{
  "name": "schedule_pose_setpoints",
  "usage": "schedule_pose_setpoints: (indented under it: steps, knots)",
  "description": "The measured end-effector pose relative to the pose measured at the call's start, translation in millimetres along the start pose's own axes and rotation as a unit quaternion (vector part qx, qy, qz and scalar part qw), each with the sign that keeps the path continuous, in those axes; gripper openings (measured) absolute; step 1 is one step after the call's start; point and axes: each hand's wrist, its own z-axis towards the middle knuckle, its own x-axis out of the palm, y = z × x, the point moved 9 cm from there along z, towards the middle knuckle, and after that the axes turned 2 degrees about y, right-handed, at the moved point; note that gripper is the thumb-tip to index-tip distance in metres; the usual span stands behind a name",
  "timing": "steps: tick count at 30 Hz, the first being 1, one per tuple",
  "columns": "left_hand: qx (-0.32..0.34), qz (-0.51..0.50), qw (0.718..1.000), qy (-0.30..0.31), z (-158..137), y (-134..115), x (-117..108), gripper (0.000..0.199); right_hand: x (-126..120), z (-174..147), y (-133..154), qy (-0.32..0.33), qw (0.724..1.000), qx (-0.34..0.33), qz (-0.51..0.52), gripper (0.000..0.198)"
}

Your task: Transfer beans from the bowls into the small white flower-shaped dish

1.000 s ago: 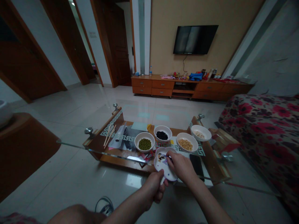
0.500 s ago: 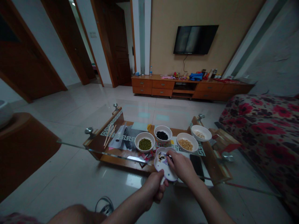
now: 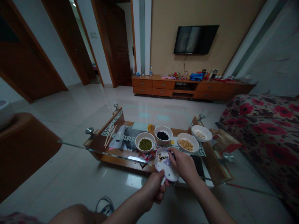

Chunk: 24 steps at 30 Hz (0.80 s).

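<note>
My left hand (image 3: 157,186) is closed round the short handle of a white, scallop-edged plate (image 3: 172,175) with a purple cartoon print. A small mixed pile of black and yellowish beans (image 3: 163,157) lies on its far part. Over the plate's right side, my right hand (image 3: 183,162) pinches slim dark tweezers (image 3: 167,150), whose tips are hard to make out. Beyond the plate stand white bowls: one of green mung beans (image 3: 145,144), one of black beans (image 3: 162,135), one of yellow soybeans (image 3: 186,145) and one with pale pieces (image 3: 200,135) too small to name.
The bowls rest on a glass-topped coffee table (image 3: 93,150) with metal corner knobs. Wooden chopsticks (image 3: 110,136) lie at its left. A dark phone (image 3: 198,166) is by my right forearm. A floral-covered sofa (image 3: 259,124) stands at the right, a TV cabinet (image 3: 163,84) far ahead.
My right hand has shifted slightly right and up over the plate, and the tweezers' tips have drawn back from the bean pile. My left hand keeps its hold on the handle.
</note>
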Motion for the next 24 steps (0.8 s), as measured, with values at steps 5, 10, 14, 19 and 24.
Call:
schedule_pose_setpoints:
  steps: [5, 10, 14, 19, 24]
  knots:
    - [-0.001, 0.001, 1.0, -0.006, 0, 0, -1, 0.048, -14, 8, -6, -0.061, 0.997, 0.051, -0.01, 0.028]
    - [0.001, -0.003, 1.0, 0.004, 1, 2, -1, 0.047, -22, 22, -5, -0.094, 0.991, 0.094, -0.01, 0.03]
    - [0.012, 0.003, 1.0, 0.0, 2, 2, -1, 0.048, -22, 28, -6, -0.097, 0.988, 0.117, 0.0, 0.03]
    - [0.007, 0.001, 1.0, 0.003, 2, 3, -1, 0.05, -21, 21, -7, -0.094, 0.99, 0.102, -0.002, 0.03]
    - [0.006, -0.002, 1.0, 0.002, 3, 3, -2, 0.049, -20, 8, -14, -0.069, 0.993, 0.094, -0.021, 0.028]
